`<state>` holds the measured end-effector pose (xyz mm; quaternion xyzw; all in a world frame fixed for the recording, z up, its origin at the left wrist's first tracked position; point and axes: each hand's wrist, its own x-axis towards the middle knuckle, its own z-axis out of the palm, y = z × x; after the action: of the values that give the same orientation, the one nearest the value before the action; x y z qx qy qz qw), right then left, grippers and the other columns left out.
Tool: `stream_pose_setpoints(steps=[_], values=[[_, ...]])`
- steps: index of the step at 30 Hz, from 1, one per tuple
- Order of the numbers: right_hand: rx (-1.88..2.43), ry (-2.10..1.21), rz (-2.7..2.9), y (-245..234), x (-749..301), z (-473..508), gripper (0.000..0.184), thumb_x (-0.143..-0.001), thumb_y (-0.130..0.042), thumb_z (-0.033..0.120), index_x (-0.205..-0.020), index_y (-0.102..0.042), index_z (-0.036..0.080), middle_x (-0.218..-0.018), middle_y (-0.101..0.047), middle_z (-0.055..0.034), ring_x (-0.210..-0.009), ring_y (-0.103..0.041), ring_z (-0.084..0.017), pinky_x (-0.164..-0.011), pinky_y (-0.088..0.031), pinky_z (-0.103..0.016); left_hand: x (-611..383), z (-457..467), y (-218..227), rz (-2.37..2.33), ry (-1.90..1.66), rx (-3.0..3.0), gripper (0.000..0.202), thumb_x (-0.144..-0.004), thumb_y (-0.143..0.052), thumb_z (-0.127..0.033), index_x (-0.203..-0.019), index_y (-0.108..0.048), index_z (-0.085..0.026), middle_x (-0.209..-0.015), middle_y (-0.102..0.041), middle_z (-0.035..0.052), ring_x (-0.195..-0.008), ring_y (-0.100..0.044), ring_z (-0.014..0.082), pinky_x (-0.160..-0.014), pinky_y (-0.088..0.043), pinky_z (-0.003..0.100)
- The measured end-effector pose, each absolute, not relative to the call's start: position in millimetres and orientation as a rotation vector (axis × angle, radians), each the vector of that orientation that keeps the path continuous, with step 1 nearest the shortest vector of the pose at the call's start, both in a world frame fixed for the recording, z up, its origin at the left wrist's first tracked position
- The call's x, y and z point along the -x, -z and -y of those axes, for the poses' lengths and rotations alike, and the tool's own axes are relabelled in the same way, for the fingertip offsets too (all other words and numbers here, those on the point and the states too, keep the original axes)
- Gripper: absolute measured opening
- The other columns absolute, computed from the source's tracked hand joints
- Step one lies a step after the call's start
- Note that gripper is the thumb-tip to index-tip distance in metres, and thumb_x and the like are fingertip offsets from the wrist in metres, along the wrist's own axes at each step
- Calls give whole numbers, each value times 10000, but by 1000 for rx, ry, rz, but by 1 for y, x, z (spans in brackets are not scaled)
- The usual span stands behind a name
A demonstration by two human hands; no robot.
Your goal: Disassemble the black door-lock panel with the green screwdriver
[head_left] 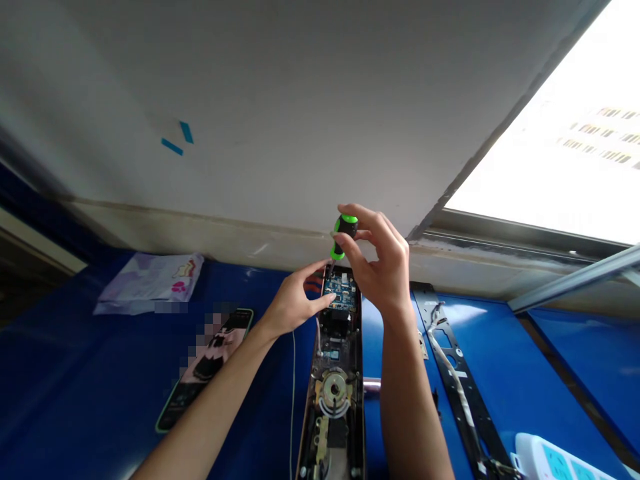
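My right hand (383,267) is closed around the stubby black-and-green handle of a screwdriver (349,227). The screwdriver stands nearly upright, its shaft pointing down at the far left corner of a blue circuit board (345,285). That board sits in the far end of a long, narrow black device casing (356,387), which lies uncovered with a round speaker-like part (335,388) in its middle. My left hand (290,303) has thumb and forefinger spread: the thumb rests at the board's left edge, the forefinger reaches near the screwdriver's tip. Its other fingers are partly hidden beside the casing.
Left on the blue table (270,413) lie a phone (173,407) and a white-purple packet (150,280). Right of the casing lie a long black panel (470,393) with a wire bundle and a white power strip (545,453). A wall (280,133) and window frame (500,230) stand behind.
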<state>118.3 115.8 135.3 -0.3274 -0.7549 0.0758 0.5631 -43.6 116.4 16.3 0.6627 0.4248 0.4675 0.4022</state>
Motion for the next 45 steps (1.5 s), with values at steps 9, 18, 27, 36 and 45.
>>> stream_pose_setpoints(steps=[9, 18, 27, 36, 45], values=[[642, -371, 1769, -131, -119, -118, 401, -1073, -468, 248, -1455, -583, 286, -1423, -655, -77, -1234, -676, -232, -998, -621, -426, 43, -114, -25, -1029, -1142, -1642, 647, -829, -805, -296, -1441, -600, -246, -1274, -746, 74, -1130, -711, 256, -987, -576, 405], [645, -223, 1620, -136, -118, -113, 270, -989, -655, 300, -1249, -717, 335, -1151, -621, -53, -980, -666, -191, -855, -637, -400, 39, -108, -37, -1024, -1192, -1660, 516, -850, -777, -272, -1347, -640, -252, -1174, -765, 49, -1045, -722, 226, -892, -579, 345], [551, -330, 1655, -139, -120, -103, 350, -947, -728, 217, -1270, -712, 350, -1123, -685, -30, -1014, -699, -206, -879, -633, -410, 37, -105, -39, -1025, -1257, -1651, 450, -837, -776, -262, -1272, -669, -217, -1103, -758, 50, -964, -712, 215, -875, -581, 347], [575, -330, 1713, -138, -122, -106, 391, -1093, -417, 291, -1446, -583, 317, -1381, -653, -75, -1177, -698, -231, -965, -622, -434, 36, -104, -40, -1018, -1259, -1651, 471, -842, -771, -280, -1296, -662, -225, -1164, -761, 60, -1017, -720, 225, -897, -579, 346], [732, -160, 1630, -140, -120, -103, 252, -1008, -636, 375, -1247, -702, 332, -1117, -623, -66, -960, -666, -206, -792, -646, -397, 34, -104, -42, -1057, -1269, -1675, 458, -841, -767, -294, -1282, -667, -223, -1130, -769, 59, -993, -725, 230, -850, -588, 339]])
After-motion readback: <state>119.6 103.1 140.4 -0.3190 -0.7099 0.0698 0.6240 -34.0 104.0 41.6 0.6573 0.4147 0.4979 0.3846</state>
